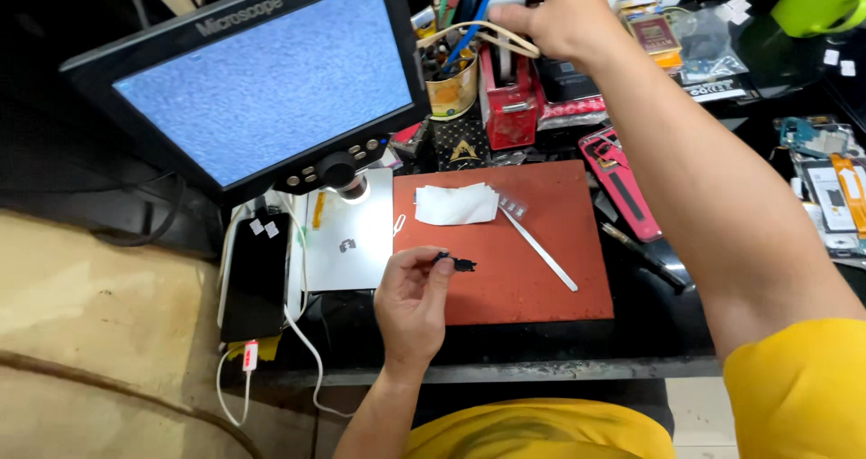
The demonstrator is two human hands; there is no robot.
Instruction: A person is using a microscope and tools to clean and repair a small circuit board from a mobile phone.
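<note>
My left hand (413, 298) pinches a small black part (456, 263) between thumb and fingers, just above the left edge of the red work mat (541, 279). My right hand (552, 13) reaches far back over the tool holders, its fingers closed around something among the tools; what it grips is hidden. On the mat lie a white folded tissue (456, 205) and a thin metal spatula (541, 250).
A digital microscope with a blue-lit screen (262, 85) stands at left over a white stage (354, 238). Behind the mat are a tin of tools (451, 85) and a red tape dispenser (508, 98). Phone parts (834, 188) lie at right, a green cup (816, 1) far right.
</note>
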